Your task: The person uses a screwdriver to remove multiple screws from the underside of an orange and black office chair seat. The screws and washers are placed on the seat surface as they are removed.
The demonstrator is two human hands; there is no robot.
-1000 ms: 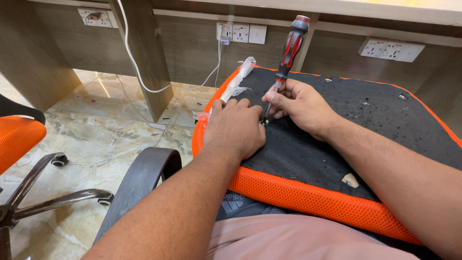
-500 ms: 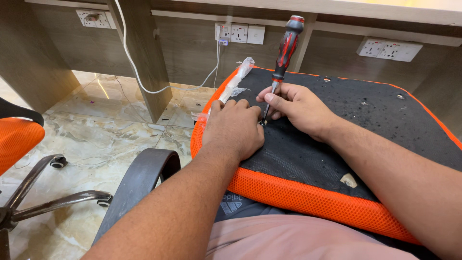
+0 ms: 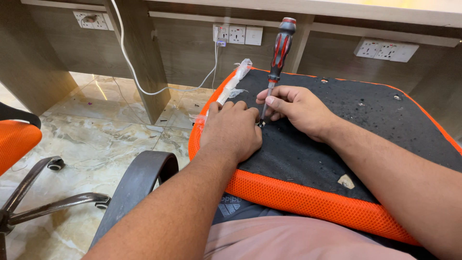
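The right hand (image 3: 301, 111) pinches the metal shaft of a screwdriver (image 3: 275, 58) low down, thumb and fingers closed narrowly around it just above the tip. The screwdriver stands nearly upright, leaning slightly to the right at the top, its red and grey handle rising free well above the grip, with nothing holding it there. Its tip meets a small screw (image 3: 260, 124) on the black underside of a seat (image 3: 337, 139), which lies across the person's lap with its orange mesh rim facing the camera.

The left hand (image 3: 232, 130) rests palm down on the seat just left of the tip, fingers curled, fingertips beside the screw and close to the right thumb. It grasps nothing that can be seen; whether a fingertip touches the screw cannot be told.

Crumpled clear plastic wrap (image 3: 234, 86) clings along the seat's left edge. A dark curved armrest (image 3: 139, 185) sits below the left forearm. On the marble floor (image 3: 96, 135) to the left stands an orange chair (image 3: 17, 144) with a metal wheeled base. A white cable (image 3: 139, 82) hangs from wall sockets (image 3: 238, 34) under the desk.
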